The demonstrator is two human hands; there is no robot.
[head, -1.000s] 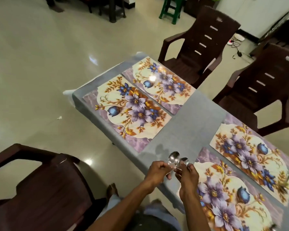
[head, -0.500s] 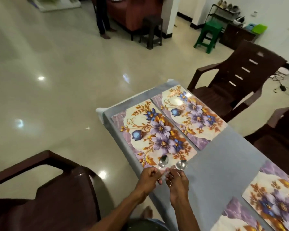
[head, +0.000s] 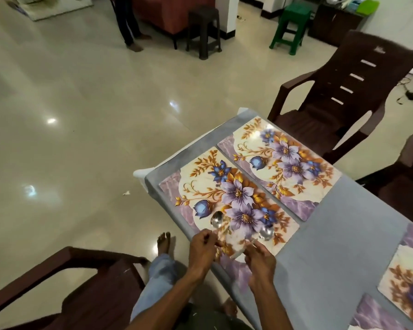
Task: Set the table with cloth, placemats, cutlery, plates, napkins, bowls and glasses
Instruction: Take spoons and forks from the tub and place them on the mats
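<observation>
**Spoons split, one per hand, over near-left placemat**

My left hand (head: 204,246) pinches the handle of one shiny steel spoon (head: 217,219); its bowl sits over the left part of the glossy rectangular placemat with purple and blue flowers and gold leaves (head: 229,201). My right hand (head: 260,258) grips the handle of a second steel spoon (head: 266,232), bowl over the mat's right part, toward the neighbouring mat. Fingers on both hands are curled round the handles, so nothing is released. Can't tell whether either bowl touches the mat or hovers just above it.

Why held like this: my read is one spoon per hand, spread apart, so the middle of the mat stays free for a plate.

Layout: grey tablecloth (head: 343,229) covers the worktop. A second matching floral placemat (head: 281,167) lies just beside the first, long edges nearly touching, in front of a dark brown plastic armchair (head: 358,91). Parts of two more floral mats show at the right edge. No plates, napkins, bowls or glasses visible.

Writing: no readable brand or label. There's a small embossed mark at the top of the chair back, too small to read.
</observation>
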